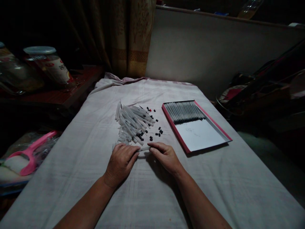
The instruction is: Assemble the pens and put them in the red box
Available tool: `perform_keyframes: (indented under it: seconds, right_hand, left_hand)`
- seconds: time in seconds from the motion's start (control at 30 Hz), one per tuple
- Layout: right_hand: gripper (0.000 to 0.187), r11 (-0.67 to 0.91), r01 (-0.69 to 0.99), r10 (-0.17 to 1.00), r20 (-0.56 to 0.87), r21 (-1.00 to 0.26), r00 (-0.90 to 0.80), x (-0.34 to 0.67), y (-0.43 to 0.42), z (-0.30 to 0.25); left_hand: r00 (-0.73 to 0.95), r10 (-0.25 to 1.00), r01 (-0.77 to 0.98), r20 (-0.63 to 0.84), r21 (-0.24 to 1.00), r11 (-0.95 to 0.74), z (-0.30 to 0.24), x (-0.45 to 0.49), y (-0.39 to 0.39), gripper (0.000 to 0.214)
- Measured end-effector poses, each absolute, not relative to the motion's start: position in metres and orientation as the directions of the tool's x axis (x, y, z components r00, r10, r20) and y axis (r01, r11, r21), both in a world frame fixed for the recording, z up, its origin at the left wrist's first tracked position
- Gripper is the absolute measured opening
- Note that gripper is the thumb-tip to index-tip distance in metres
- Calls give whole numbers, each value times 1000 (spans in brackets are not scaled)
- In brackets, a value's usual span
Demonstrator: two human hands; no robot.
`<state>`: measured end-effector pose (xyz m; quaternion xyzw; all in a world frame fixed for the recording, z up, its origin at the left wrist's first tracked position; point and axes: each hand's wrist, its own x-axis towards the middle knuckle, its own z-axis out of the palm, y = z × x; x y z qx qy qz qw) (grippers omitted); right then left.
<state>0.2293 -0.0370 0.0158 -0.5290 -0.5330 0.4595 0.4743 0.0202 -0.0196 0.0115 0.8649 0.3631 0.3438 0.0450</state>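
Observation:
My left hand [121, 162] and my right hand [165, 156] rest on the white cloth and pinch one clear pen tube [144, 148] between them, one hand at each end. Just beyond them lies a heap of clear pen tubes [132, 124]. Small black caps [158, 130] are scattered to the right of the heap. Further right is a flat red-edged tray [221, 132] with a row of finished pens [184, 112] across its far end.
The white cloth [152, 190] covers the table. At the left stand a lidded jar [51, 65] on a dark shelf and a pink plastic tool [30, 152] on bags. Dark bags [262, 92] lie at the right, a curtain [133, 38] behind.

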Motion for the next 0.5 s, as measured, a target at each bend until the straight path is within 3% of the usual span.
perform_keyframes:
  seconds: [0.5]
  right_hand:
    - [15, 170, 392, 985, 169, -904, -39, 232, -40, 16]
  left_hand:
    - [520, 684, 600, 512, 351, -719, 14, 20, -20, 17]
